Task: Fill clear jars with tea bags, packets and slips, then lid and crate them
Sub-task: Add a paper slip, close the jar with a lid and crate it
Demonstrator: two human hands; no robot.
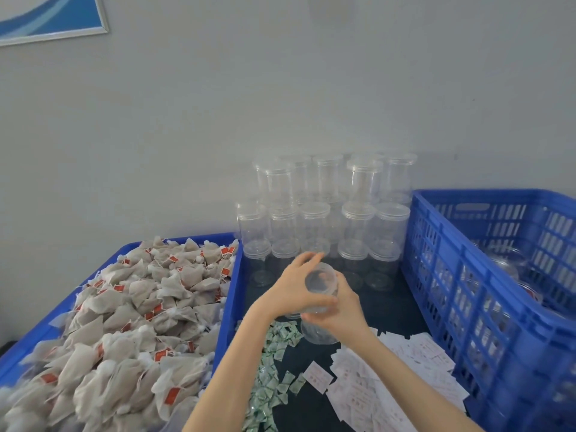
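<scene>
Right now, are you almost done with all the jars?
Not nearly. Some jars already lie in the blue crate. Both hands, left and right, grip one empty jar. The stacked jars and heaped tea bags wait.

A pale grey wall (280,88) fills the upper half of the view. High in the wall's left corner hangs a picture (46,14) with a thin silver frame, showing blue and white curved bands. Below the wall lies a dark table top (402,310), reaching to the wall's foot.
</scene>
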